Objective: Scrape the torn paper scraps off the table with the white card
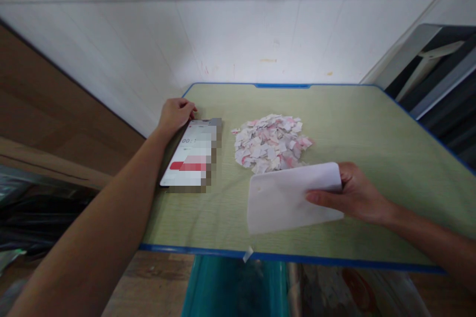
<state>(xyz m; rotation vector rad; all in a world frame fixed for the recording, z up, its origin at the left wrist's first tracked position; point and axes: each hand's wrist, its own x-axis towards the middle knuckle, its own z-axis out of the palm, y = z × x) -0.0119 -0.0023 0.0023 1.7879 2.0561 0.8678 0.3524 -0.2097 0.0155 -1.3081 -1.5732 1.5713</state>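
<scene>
My right hand (359, 195) holds a white sheet of stiff paper or card (286, 200), with rounded corners, thumb on top and fingers beneath. The sheet is tilted above the table, its far edge close to a heap of torn paper scraps (269, 143), white with pink patches. By the left table edge, my left hand (176, 113) rests with its fingers curled; what they hold, if anything, is hidden. Just beside it lies a phone (186, 156) with a lit screen, partly pixelated. One loose paper scrap (248, 254) is at the table's front edge.
The pale green table (379, 138) has a blue rim and stands against a white wall (238, 34). Below its front edge is a teal bin (197, 287). A brown board (67, 89) stands at the left, and dark framed items (446, 79) lean at the right.
</scene>
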